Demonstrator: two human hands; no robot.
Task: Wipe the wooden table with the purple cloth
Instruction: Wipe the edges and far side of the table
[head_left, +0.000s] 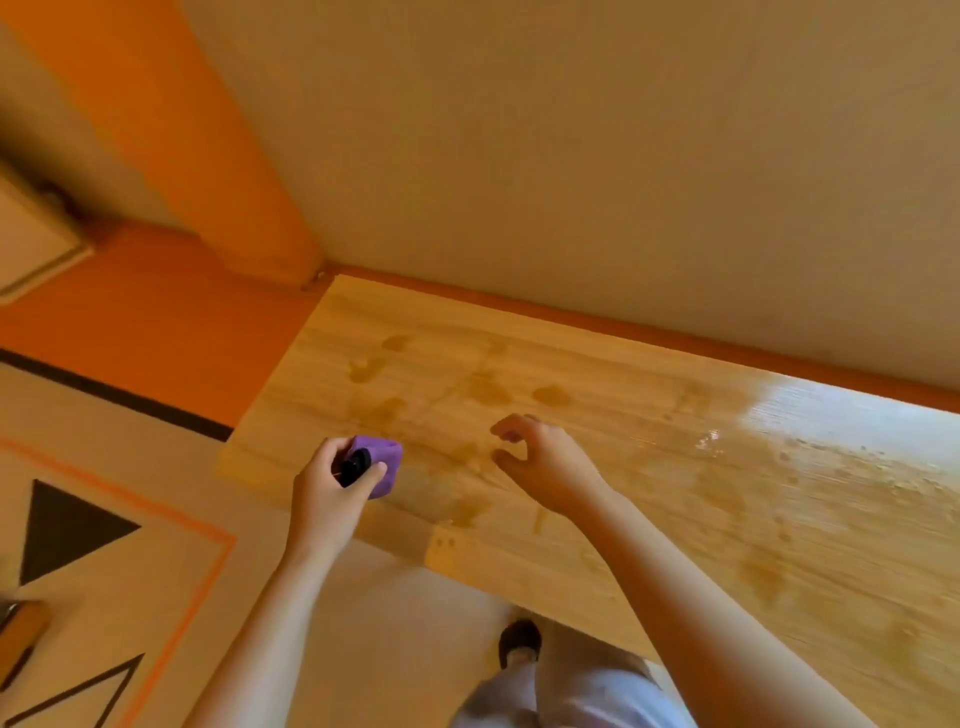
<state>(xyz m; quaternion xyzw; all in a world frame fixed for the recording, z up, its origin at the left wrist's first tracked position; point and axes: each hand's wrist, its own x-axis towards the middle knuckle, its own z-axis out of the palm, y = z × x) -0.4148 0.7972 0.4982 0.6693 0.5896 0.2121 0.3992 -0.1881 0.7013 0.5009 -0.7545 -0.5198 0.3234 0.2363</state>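
Wooden table (675, 493) fills the right and middle of the view, pale-grained, marked with darker damp blotches (488, 389) near its left end and a bright wet sheen toward the right. Beside it lies a tan floor (171, 597) with black triangles and an orange line. Over the table's left part, the right hand (540, 462) hovers with fingers loosely curled, holding nothing. The left hand (327, 499) grips the bunched purple cloth (382, 457) above the table's left edge, with a small black round object (356, 466) held against it.
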